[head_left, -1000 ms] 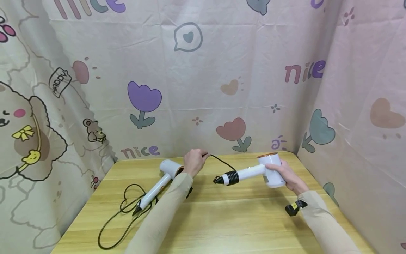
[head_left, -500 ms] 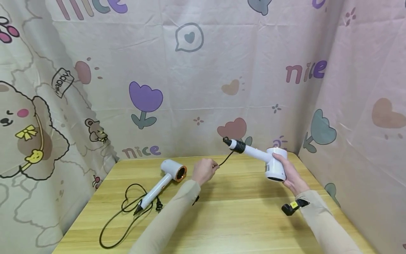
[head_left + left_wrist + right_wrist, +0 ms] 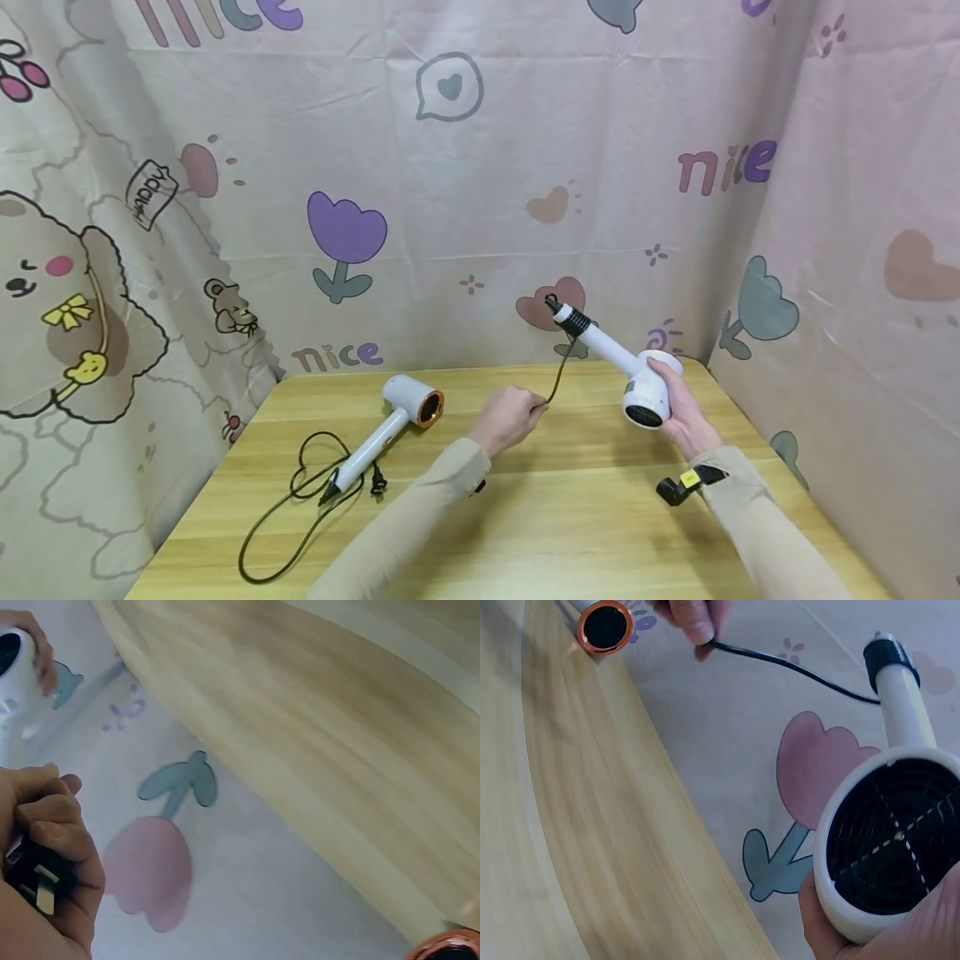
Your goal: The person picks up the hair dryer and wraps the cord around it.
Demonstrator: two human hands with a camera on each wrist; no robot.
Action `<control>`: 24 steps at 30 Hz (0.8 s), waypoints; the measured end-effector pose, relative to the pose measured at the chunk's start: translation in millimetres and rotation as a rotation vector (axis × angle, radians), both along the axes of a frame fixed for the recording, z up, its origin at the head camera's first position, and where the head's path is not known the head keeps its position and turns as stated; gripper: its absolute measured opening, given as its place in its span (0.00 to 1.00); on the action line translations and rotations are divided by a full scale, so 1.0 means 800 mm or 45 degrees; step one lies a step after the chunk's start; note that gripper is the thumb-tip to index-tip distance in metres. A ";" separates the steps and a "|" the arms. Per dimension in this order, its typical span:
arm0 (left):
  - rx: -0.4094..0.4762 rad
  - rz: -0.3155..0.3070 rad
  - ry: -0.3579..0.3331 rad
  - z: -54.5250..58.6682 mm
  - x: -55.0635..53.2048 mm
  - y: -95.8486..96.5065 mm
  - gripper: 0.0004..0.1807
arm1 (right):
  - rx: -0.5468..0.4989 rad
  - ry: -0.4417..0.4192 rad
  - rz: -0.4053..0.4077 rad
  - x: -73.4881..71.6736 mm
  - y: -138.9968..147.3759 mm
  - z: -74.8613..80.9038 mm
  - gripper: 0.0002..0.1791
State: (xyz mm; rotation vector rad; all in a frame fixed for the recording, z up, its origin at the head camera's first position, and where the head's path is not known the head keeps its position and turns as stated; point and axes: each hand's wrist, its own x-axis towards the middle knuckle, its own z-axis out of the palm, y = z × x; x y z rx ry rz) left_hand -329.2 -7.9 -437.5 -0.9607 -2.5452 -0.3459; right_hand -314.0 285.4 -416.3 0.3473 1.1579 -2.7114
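Note:
My right hand point(image 3: 686, 417) grips a white hair dryer point(image 3: 611, 350) by its barrel, above the right side of the table. Its handle slants up to the left, with black cord point(image 3: 575, 322) wound round the handle's end. The dark round grille point(image 3: 900, 836) shows large in the right wrist view. My left hand point(image 3: 510, 419) is curled round a black plug point(image 3: 43, 877), its metal prongs visible in the left wrist view. From that hand a loose stretch of cord point(image 3: 559, 373) runs up to the coils.
Another white hair dryer point(image 3: 370, 447) with a copper-coloured rim lies at the table's left. Its loose black cord point(image 3: 258, 525) loops toward the front, and its plug point(image 3: 378, 482) lies beside the handle. A printed curtain point(image 3: 465, 208) hangs behind the wooden table point(image 3: 555, 533).
The held hair dryer has turned, so its handle end has swung upward and its grille has come into view. My left hand has moved right and lower with the plug, away from the lying dryer.

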 end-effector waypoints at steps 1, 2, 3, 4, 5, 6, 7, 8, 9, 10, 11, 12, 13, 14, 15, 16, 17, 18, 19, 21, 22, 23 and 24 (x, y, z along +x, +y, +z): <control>0.007 -0.019 0.024 0.001 0.002 0.002 0.10 | 0.003 -0.006 -0.018 -0.001 -0.001 0.001 0.19; 0.016 -0.033 0.045 0.003 0.003 0.005 0.10 | 0.014 -0.013 -0.036 -0.002 -0.002 0.002 0.19; 0.029 -0.047 0.064 0.004 0.004 0.006 0.11 | 0.048 -0.019 -0.054 -0.004 -0.002 0.003 0.19; 0.045 -0.055 0.075 0.005 0.005 0.008 0.12 | 0.073 -0.031 -0.075 -0.004 -0.003 0.004 0.20; 0.060 -0.061 0.075 0.007 0.007 0.008 0.13 | 0.098 -0.042 -0.092 -0.003 -0.003 0.004 0.20; 0.078 -0.069 0.065 0.009 0.008 0.008 0.14 | 0.129 -0.050 -0.124 -0.002 -0.004 0.004 0.21; 0.099 -0.073 0.050 0.010 0.009 0.008 0.14 | 0.164 -0.061 -0.156 -0.002 -0.004 0.004 0.22; 0.119 -0.075 0.040 0.012 0.010 0.008 0.15 | 0.211 -0.075 -0.197 -0.001 -0.005 0.004 0.23; 0.144 -0.079 0.026 0.014 0.011 0.008 0.15 | 0.266 -0.083 -0.235 -0.001 -0.006 0.004 0.24; 0.184 -0.084 0.006 0.016 0.012 0.009 0.14 | 0.327 -0.088 -0.277 0.000 -0.006 0.003 0.25; 0.227 -0.085 -0.011 0.018 0.012 0.009 0.13 | 0.392 -0.089 -0.312 0.000 -0.007 0.002 0.26; 0.272 -0.090 -0.028 0.021 0.013 0.009 0.12 | 0.456 -0.090 -0.347 -0.001 -0.007 0.001 0.28; 0.319 -0.093 -0.044 0.024 0.013 0.010 0.11 | 0.522 -0.095 -0.372 -0.001 -0.008 0.000 0.31; 0.365 -0.098 -0.064 0.027 0.014 0.010 0.10 | 0.588 -0.091 -0.394 -0.001 -0.009 -0.002 0.34; 0.414 -0.104 -0.093 0.030 0.015 0.011 0.09 | 0.646 -0.078 -0.405 -0.001 -0.010 -0.003 0.36; 0.463 -0.113 -0.125 0.033 0.016 0.011 0.09 | 0.709 -0.072 -0.415 -0.001 -0.012 -0.003 0.40; 0.496 -0.117 -0.155 0.036 0.017 0.011 0.09 | 0.765 -0.065 -0.422 -0.002 -0.014 -0.004 0.43; 0.533 -0.125 -0.188 0.039 0.018 0.011 0.09 | 0.817 -0.052 -0.430 -0.002 -0.017 -0.004 0.46; 0.564 -0.132 -0.219 0.042 0.019 0.011 0.09 | 0.867 -0.037 -0.441 -0.002 -0.019 -0.005 0.48; 0.621 -0.140 -0.274 0.045 0.021 0.011 0.09 | 0.967 -0.007 -0.462 -0.002 -0.024 -0.005 0.49; 0.643 -0.144 -0.294 0.047 0.021 0.011 0.09 | 1.022 0.005 -0.475 -0.002 -0.027 -0.004 0.49; 0.659 -0.148 -0.307 0.047 0.021 0.011 0.09 | 1.068 0.022 -0.490 -0.001 -0.029 -0.004 0.49; 0.674 -0.153 -0.316 0.048 0.020 0.010 0.09 | 1.120 0.040 -0.505 -0.001 -0.030 -0.004 0.49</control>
